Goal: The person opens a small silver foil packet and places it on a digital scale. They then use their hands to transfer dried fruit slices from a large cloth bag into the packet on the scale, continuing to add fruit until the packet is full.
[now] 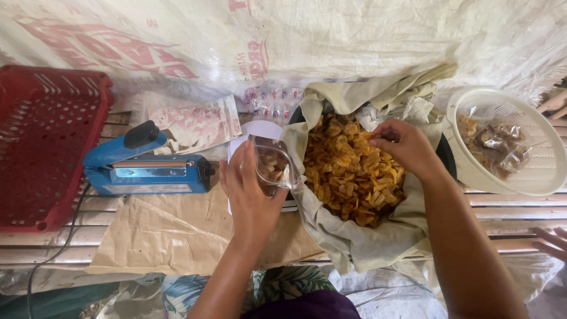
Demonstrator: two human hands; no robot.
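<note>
On the counter [177, 242], the crate [47, 142] sits far left of me, the heat sealer [147, 168] right of it; the cloth-lined tub of chips [351, 171] lies at centre, the colander [508, 142] holding packets at its right

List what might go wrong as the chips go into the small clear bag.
The left hand holds the clear bag tilted beside the cloth-lined bowl, so chips already in it may spill. The right hand pinches chips above the pile; some may crumble or fall between bowl and bag.
</note>
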